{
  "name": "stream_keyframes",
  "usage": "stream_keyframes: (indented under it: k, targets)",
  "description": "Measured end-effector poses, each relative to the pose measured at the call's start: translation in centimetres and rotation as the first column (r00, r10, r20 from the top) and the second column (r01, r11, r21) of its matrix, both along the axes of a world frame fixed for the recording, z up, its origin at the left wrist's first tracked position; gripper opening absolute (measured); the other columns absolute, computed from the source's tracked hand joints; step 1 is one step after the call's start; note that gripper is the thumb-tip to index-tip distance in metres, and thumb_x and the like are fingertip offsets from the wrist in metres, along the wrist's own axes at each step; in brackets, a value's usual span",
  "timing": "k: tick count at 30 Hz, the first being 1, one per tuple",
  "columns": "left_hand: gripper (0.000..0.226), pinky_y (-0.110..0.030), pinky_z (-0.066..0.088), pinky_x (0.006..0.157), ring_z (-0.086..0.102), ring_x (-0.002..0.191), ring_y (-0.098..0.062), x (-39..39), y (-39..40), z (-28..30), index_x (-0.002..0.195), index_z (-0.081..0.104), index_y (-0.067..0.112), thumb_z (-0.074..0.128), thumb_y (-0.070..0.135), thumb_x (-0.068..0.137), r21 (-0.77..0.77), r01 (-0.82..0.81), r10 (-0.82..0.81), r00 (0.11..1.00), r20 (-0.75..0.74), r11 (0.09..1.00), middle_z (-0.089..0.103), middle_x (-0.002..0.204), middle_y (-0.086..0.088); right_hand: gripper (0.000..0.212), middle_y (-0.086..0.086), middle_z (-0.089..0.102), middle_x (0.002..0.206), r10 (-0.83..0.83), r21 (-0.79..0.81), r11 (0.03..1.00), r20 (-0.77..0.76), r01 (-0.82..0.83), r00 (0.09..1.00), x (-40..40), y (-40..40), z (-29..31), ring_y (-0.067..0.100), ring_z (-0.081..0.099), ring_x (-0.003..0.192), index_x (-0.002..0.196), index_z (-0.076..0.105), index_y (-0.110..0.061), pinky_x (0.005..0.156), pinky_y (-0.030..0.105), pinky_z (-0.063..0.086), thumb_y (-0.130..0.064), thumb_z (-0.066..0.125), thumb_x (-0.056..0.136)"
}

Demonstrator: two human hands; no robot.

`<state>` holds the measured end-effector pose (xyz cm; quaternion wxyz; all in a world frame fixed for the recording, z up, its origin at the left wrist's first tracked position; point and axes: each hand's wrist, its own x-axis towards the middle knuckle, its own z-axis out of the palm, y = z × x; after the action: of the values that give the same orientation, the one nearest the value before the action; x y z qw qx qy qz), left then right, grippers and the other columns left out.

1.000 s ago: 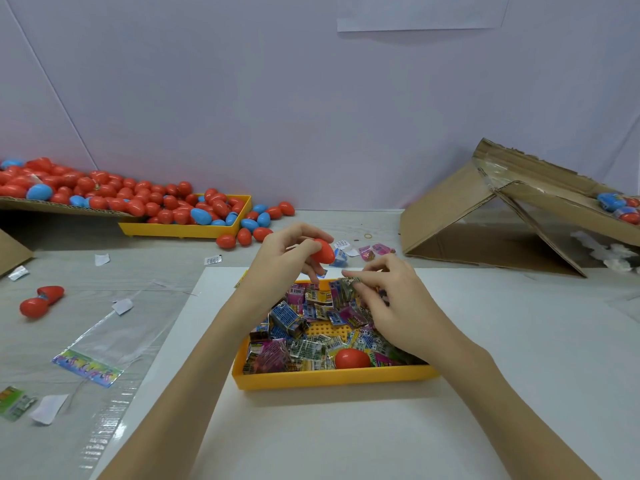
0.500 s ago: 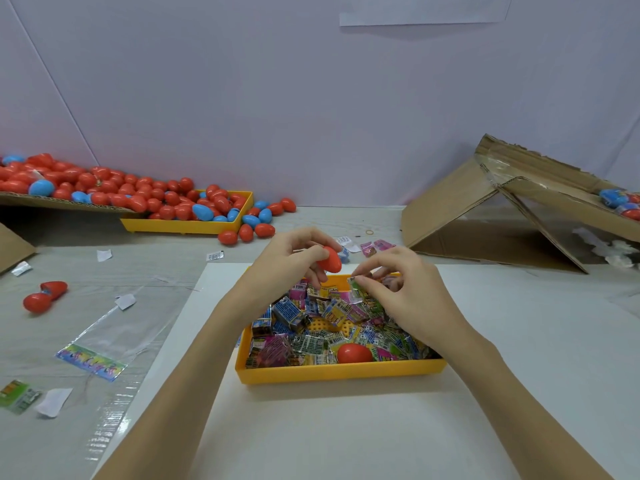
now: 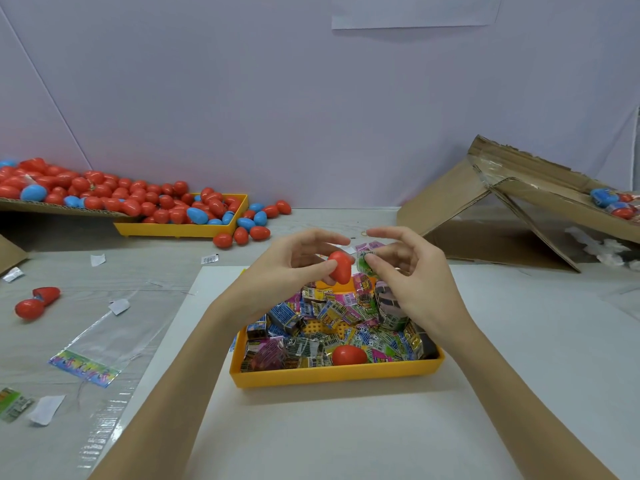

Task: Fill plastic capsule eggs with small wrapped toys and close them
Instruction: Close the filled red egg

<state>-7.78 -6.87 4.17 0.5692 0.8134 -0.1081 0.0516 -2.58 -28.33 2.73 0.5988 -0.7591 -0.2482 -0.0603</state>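
Egg half (image 3: 340, 268), red, sits pinched in the left hand (image 3: 294, 268) above the tray (image 3: 332, 374); at its 3 o'clock, touching, the right hand (image 3: 408, 271) pinches a green toy (image 3: 365, 263).

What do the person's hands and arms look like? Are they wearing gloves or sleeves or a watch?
No gloves. Both the left hand and the right hand are bare, with short, plain fingernails where they show. Both forearms are bare too, as far as the picture shows: no sleeves, no watch, no bracelets and no rings that can be seen. No markings show anywhere on them.
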Motion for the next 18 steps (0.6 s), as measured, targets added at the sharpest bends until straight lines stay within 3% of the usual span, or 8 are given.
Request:
stream_keyframes:
  k: [4, 11, 18]
  targets:
    - [0.028, -0.030, 0.059, 0.093, 0.074, 0.092, -0.020, 0.04, -0.01, -0.14, 0.129, 0.067, 0.025, 0.064, 0.017, 0.102, -0.003, 0.002, -0.002, 1.000, 0.006, 1.000, 0.075, 0.117, 0.006, 0.031, -0.004, 0.078, 0.087, 0.029, -0.023, 0.999, 0.019, -0.028, 0.999, -0.21, 0.16, 0.07, 0.003, 0.073, 0.084, 0.126, 0.066, -0.019, 0.071, 0.016, 0.056, -0.011, 0.072, 0.096]
    - [0.026, -0.025, 0.059, 0.086, 0.073, 0.092, -0.017, 0.08, -0.09, -0.18, 0.126, 0.069, 0.026, 0.064, 0.019, 0.102, 0.025, 0.006, -0.007, 1.000, 0.014, 1.000, 0.074, 0.117, 0.010, 0.031, -0.002, 0.079, 0.089, 0.056, -0.055, 0.997, 0.016, -0.055, 0.998, -0.44, 0.27, 0.13, 0.008, 0.075, 0.088, 0.127, 0.065, -0.020, 0.080, 0.027, 0.061, -0.014, 0.070, 0.097]
    - [0.023, -0.028, 0.060, 0.086, 0.074, 0.090, -0.017, 0.22, -0.13, -0.33, 0.123, 0.070, 0.028, 0.064, 0.021, 0.102, 0.047, -0.018, 0.017, 1.000, 0.021, 0.999, 0.074, 0.115, 0.012, 0.028, -0.006, 0.078, 0.087, 0.041, -0.067, 0.997, 0.010, -0.040, 0.999, -0.61, 0.33, 0.12, -0.004, 0.067, 0.072, 0.124, 0.068, -0.020, 0.066, 0.014, 0.050, -0.016, 0.071, 0.097]
